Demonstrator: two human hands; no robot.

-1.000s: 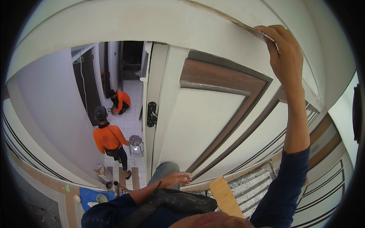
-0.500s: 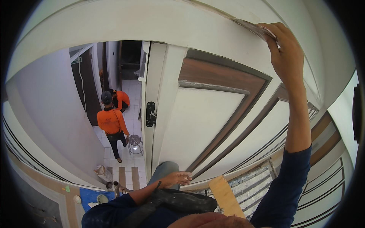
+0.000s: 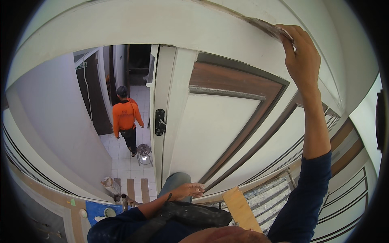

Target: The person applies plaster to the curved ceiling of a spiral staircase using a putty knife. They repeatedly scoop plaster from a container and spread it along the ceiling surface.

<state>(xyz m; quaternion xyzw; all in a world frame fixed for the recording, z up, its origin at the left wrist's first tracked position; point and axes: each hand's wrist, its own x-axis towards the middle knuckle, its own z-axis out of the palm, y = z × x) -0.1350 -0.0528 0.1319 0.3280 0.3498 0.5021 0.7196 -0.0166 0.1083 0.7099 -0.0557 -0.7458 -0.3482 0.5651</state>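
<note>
1. Right hand: raised at upper right, thumb and fingers clamped on the near end of a thin, flat piece.
2. The piece lies along the upper edge of the white lintel, above the door; its exact kind is unclear.
3. Left hand: low, by the knee and the black bag; fingers close together, slightly bent. I cannot tell whether they hold anything.
4. The door is white with brown trim and 1 black handle.
5. Left of it, 1 co-worker in orange, back turned, stands near 1 round stool.
6. A yellow board slants right of the bag.
</note>
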